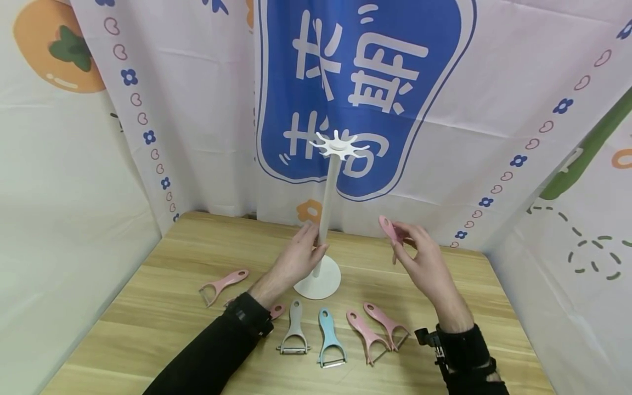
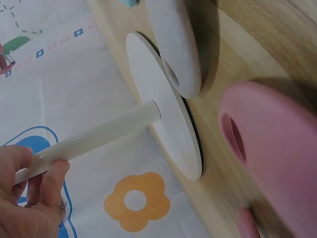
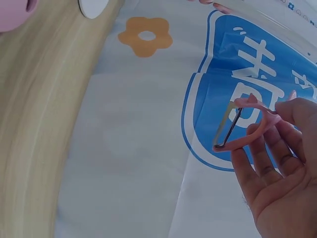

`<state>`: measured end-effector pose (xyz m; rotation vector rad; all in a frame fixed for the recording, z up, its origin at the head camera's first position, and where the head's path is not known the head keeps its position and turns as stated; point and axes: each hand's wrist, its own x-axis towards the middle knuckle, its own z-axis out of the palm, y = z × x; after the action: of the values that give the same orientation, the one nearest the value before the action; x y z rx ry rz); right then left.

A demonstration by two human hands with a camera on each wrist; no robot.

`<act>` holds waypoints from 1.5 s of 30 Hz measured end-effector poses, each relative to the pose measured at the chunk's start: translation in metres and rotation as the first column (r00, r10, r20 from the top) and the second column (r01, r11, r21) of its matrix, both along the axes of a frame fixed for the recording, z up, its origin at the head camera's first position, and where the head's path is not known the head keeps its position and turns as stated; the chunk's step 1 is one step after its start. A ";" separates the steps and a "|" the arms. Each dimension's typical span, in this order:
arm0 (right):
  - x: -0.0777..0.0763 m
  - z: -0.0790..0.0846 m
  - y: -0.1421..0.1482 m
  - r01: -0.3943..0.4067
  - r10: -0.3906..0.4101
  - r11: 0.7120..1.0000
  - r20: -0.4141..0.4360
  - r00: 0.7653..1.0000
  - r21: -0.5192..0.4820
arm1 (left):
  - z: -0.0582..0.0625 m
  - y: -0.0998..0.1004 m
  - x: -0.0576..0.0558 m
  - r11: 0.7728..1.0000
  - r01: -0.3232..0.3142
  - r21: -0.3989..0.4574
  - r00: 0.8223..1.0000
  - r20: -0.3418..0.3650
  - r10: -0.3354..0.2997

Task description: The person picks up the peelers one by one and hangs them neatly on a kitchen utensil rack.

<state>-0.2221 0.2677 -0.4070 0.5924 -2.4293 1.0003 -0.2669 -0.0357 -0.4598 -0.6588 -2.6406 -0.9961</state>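
Note:
My left hand [image 1: 293, 258] grips the pole of a white stand [image 1: 329, 203]; in the left wrist view the thumb and fingers wrap the pole [image 2: 99, 133] above its round base [image 2: 166, 109]. The stand has a star-like ring of hooks [image 1: 339, 146] on top, with nothing hanging from it. To the right, my right hand [image 1: 419, 260] holds a pink peeler [image 1: 388, 228] in the air, handle end up. The right wrist view shows its blade [image 3: 232, 128] and forked head, with thumb and fingers pinching near the neck.
On the wooden table [image 1: 187, 329] lie a grey peeler [image 1: 295, 323], a blue peeler [image 1: 327, 332] and several pink peelers, including one at the left [image 1: 224, 283] and one at the right [image 1: 365, 332]. My left forearm partly hides another pink peeler [image 1: 277, 311]. A printed curtain [image 1: 212, 137] hangs behind.

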 end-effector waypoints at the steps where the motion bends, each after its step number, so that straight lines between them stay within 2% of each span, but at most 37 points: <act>1: -0.001 0.002 0.000 -0.004 0.004 1.000 0.000 1.000 -0.008 | 0.000 0.000 0.000 1.000 -0.001 0.000 1.000 0.000 0.001; 13: -0.014 0.025 -0.008 -0.046 0.049 0.995 0.037 0.998 -0.089 | -0.003 0.000 0.001 1.000 -0.005 -0.016 1.000 -0.002 0.005; 24: -0.029 0.048 -0.021 -0.054 0.053 0.994 -0.013 0.999 -0.099 | -0.002 0.000 0.001 1.000 -0.010 -0.013 1.000 -0.016 0.010; 30: -0.033 0.059 -0.029 -0.059 0.061 0.989 0.009 0.998 -0.134 | -0.002 0.000 0.001 1.000 -0.007 -0.011 1.000 -0.024 0.007; 33: -0.032 0.068 -0.036 -0.065 0.068 0.985 0.016 0.998 -0.162 | -0.001 0.000 0.001 1.000 -0.008 -0.015 1.000 -0.022 0.007; 40: -0.015 0.099 -0.054 -0.091 0.097 0.976 0.019 0.995 -0.197 | -0.002 0.000 0.000 0.999 -0.015 -0.035 0.999 -0.030 0.014; 45: -0.020 0.109 -0.061 -0.129 0.143 0.958 0.034 0.989 -0.256 | -0.003 0.000 -0.001 0.999 -0.018 -0.042 0.999 -0.048 0.016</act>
<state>-0.2420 0.2071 -0.2981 0.6562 -2.2783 1.3737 -0.2678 -0.0360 -0.4623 -0.6604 -2.6283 -0.9110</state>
